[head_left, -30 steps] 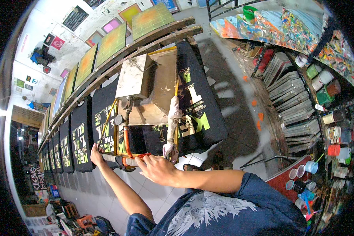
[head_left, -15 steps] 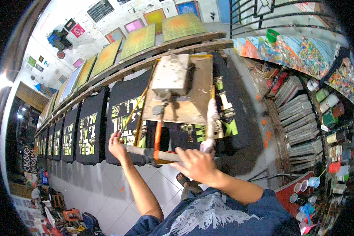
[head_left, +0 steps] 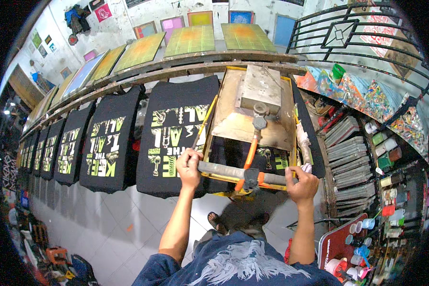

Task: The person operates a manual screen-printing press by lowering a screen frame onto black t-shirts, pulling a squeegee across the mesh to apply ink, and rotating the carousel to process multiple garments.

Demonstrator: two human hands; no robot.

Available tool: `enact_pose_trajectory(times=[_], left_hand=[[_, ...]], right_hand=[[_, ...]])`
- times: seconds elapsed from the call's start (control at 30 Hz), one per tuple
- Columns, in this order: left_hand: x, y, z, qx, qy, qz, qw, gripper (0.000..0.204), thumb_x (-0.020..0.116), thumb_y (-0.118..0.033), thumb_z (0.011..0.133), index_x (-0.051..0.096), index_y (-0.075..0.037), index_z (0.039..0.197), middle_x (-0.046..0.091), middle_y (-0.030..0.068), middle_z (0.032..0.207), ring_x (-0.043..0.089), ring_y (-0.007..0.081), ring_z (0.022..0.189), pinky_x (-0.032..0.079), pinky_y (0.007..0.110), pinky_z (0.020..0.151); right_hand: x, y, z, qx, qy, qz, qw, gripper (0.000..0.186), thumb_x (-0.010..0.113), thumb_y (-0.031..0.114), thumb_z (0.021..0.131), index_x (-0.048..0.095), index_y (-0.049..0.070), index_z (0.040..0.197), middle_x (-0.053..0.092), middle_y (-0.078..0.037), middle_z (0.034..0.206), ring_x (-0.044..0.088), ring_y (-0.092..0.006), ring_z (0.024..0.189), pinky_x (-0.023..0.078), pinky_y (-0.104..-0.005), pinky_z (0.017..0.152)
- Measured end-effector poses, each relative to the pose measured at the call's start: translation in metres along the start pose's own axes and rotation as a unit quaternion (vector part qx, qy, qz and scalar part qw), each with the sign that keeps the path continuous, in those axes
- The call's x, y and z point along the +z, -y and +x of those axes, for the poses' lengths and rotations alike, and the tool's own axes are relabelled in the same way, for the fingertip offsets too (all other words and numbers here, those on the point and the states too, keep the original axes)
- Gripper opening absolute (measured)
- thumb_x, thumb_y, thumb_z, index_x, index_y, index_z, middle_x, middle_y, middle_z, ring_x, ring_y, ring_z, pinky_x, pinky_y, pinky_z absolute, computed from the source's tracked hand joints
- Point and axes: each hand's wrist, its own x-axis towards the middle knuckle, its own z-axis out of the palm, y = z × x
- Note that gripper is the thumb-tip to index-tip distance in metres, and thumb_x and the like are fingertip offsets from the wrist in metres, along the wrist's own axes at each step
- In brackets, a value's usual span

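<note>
Nearest, the person's torso in a dark blue shirt with a pale print [head_left: 252, 260], forearms reaching forward. Left hand [head_left: 188, 167] curled round the left end of the thick grey tubular bar [head_left: 221, 170]; right hand [head_left: 302, 182] bent at its right end, thumb up against it, fingers partly hidden, can't tell how fully closed. Hands set wide apart, presumably to balance the load and keep it level. Bar's long axis runs left-right, dipping slightly to the right. Black tape lump [head_left: 251, 179] wraps it right of centre, likely tying down the orange hose [head_left: 251, 153] there. Bar sits at the near end of the yellow-edged rectangular metal frame [head_left: 291, 102], over a black printed garment right of the left hand; can't tell if the two touch. Frame's long axis points away from the body, handle end nearest. White cloth-wrapped tube [head_left: 303, 142] lies along its right side. Pale boxy metal housing [head_left: 261, 90] sits on top toward the far end, probably so the hands stay clear. Left of the frame, a black T-shirt with green-and-white print [head_left: 169, 100] lies spread, apparently to keep the design flat. Beyond, a dark wooden rail [head_left: 176, 65] carries leaning yellow-green panels [head_left: 190, 40].
</note>
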Motion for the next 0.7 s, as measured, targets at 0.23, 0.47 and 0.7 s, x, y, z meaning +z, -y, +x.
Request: enact_pose_trajectory(times=[0.23, 0.47, 0.7], left_hand=[[-0.002, 0.004, 0.002, 0.011, -0.020, -0.018, 1.000, 0.035, 0.068, -0.003, 0.089, 0.039, -0.002, 0.069, 0.044, 0.0074, 0.066, 0.043, 0.0188, 0.062, 0.037, 0.034, 0.060], [-0.009, -0.014, -0.031, -0.008, -0.049, 0.023, 0.999, 0.029, 0.068, -0.004, 0.087, 0.044, -0.001, 0.070, 0.044, 0.0090, 0.066, 0.045, 0.0201, 0.061, 0.039, 0.034, 0.061], [-0.007, -0.071, -0.104, -0.012, -0.078, 0.034, 0.996, 0.029, 0.064, -0.001, 0.088, 0.044, -0.002, 0.068, 0.049, 0.0080, 0.066, 0.047, 0.0187, 0.062, 0.039, 0.034, 0.061]], right_hand=[[-0.006, 0.013, -0.001, 0.027, 0.048, -0.057, 0.997, 0.027, 0.068, 0.035, 0.092, 0.070, 0.012, 0.079, 0.067, -0.019, 0.069, 0.066, -0.0421, 0.062, 0.053, -0.0519, 0.057], [-0.018, 0.006, -0.019, 0.012, 0.035, -0.052, 0.998, 0.037, 0.068, 0.037, 0.092, 0.063, 0.009, 0.069, 0.064, -0.018, 0.061, 0.065, -0.0423, 0.057, 0.049, -0.0530, 0.054], [-0.045, -0.025, -0.049, -0.001, 0.001, 0.053, 0.999, 0.031, 0.071, 0.028, 0.089, 0.062, 0.008, 0.067, 0.062, -0.015, 0.058, 0.064, -0.0346, 0.052, 0.050, -0.0457, 0.051]])
